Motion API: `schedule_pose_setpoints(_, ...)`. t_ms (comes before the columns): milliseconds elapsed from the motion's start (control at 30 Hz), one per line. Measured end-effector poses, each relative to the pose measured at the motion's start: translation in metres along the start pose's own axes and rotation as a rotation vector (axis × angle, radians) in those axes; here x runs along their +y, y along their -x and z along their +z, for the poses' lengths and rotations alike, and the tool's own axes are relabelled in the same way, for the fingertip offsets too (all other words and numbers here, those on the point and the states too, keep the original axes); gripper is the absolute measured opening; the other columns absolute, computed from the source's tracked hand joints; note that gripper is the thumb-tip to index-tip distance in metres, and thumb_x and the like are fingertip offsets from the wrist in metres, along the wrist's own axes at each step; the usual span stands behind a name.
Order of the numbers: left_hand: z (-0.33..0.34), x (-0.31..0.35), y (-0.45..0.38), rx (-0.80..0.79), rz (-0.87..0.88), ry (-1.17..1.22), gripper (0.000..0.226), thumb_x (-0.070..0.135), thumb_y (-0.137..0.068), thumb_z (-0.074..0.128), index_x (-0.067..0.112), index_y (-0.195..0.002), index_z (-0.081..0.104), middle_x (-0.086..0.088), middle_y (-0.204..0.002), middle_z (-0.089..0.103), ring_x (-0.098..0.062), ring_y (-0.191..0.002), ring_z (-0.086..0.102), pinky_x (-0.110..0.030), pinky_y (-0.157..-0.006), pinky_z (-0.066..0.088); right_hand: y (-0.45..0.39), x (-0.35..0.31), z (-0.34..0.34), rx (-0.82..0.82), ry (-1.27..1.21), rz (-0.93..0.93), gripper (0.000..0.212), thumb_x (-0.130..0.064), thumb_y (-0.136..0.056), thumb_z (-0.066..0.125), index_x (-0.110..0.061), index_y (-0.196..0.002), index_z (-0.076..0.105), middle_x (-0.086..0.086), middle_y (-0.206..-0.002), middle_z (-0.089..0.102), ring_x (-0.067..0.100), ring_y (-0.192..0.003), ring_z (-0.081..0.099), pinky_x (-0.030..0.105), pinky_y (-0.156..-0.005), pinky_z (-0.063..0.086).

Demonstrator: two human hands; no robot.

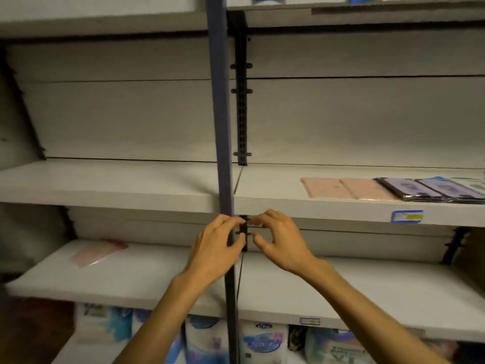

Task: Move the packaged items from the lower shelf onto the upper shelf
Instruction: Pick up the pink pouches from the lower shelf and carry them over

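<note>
Print on the shelf tag [407,216] and packages [265,342] is illegible.

Shop, gondola shelving [105,190], price label [406,216]

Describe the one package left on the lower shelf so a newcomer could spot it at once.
Find the dark upright post in the middle and look left of it, to the lower shelf. A flat pink package lies there alone near the back. The other pink packages lie on the upper shelf, right of the post.
</note>
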State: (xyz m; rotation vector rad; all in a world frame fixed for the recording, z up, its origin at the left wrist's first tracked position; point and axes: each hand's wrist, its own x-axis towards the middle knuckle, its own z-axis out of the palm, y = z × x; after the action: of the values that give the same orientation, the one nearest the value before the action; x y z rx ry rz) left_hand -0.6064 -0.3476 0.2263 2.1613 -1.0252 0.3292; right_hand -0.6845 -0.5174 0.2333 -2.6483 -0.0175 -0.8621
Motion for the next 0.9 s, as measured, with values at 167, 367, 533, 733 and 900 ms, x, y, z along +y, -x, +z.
schedule_pose_setpoints(167, -0.060, -0.092, 0.034, -0.037, -0.064, -0.071, 0.037, 0.041, -0.096, 0.056, 0.037, -0.133, 0.055, 0.011, -0.127, 0.054, -0.012, -0.109, 0.057, -0.032, -0.088, 0.052, -0.021, -0.074, 0.076, -0.052, -0.045, 0.007, 0.034, -0.039, -0.087, 0.052, -0.026, -0.115, 0.066, -0.009, -0.105, 0.061, 0.010, -0.097, 0.058, 0.032, -0.084, 0.049)
schedule_pose_setpoints(367, -0.118, -0.194, 0.075, -0.084, -0.169, -0.113, 0.041, 0.043, -0.096, 0.053, 0.038, -0.136, 0.053, 0.010, -0.135, 0.055, -0.016, -0.117, 0.057, -0.037, -0.094, 0.050, -0.045, -0.145, 0.159, -0.127, -0.048, 0.070, 0.035, -0.037, -0.084, 0.053, -0.025, -0.114, 0.067, -0.005, -0.110, 0.065, 0.013, -0.097, 0.062, 0.035, -0.081, 0.052)
schedule_pose_setpoints(533, -0.152, -0.268, 0.100, -0.099, -0.249, -0.139, 0.040, 0.037, -0.097, 0.053, 0.034, -0.136, 0.055, 0.008, -0.136, 0.055, -0.017, -0.118, 0.057, -0.035, -0.095, 0.049, -0.064, -0.184, 0.223, -0.200, -0.030, 0.125, 0.034, -0.036, -0.085, 0.055, -0.023, -0.115, 0.066, -0.003, -0.111, 0.067, 0.017, -0.095, 0.064, 0.031, -0.078, 0.052)
schedule_pose_setpoints(733, -0.174, -0.359, 0.115, -0.135, -0.354, -0.164, 0.038, 0.034, -0.096, 0.054, 0.032, -0.134, 0.056, 0.004, -0.135, 0.057, -0.018, -0.116, 0.059, -0.033, -0.092, 0.049, -0.093, -0.208, 0.301, -0.295, -0.026, 0.196, 0.035, -0.037, -0.088, 0.056, -0.024, -0.120, 0.063, -0.005, -0.114, 0.066, 0.015, -0.098, 0.063, 0.031, -0.080, 0.052)
schedule_pose_setpoints(900, -0.193, -0.438, 0.106, -0.218, -0.423, -0.220, 0.039, 0.036, -0.094, 0.054, 0.032, -0.133, 0.056, 0.001, -0.133, 0.059, -0.022, -0.114, 0.060, -0.036, -0.092, 0.050, -0.124, -0.221, 0.368, -0.333, -0.063, 0.251, 0.034, -0.038, -0.087, 0.058, -0.025, -0.118, 0.063, -0.004, -0.113, 0.067, 0.015, -0.096, 0.063, 0.034, -0.081, 0.054)
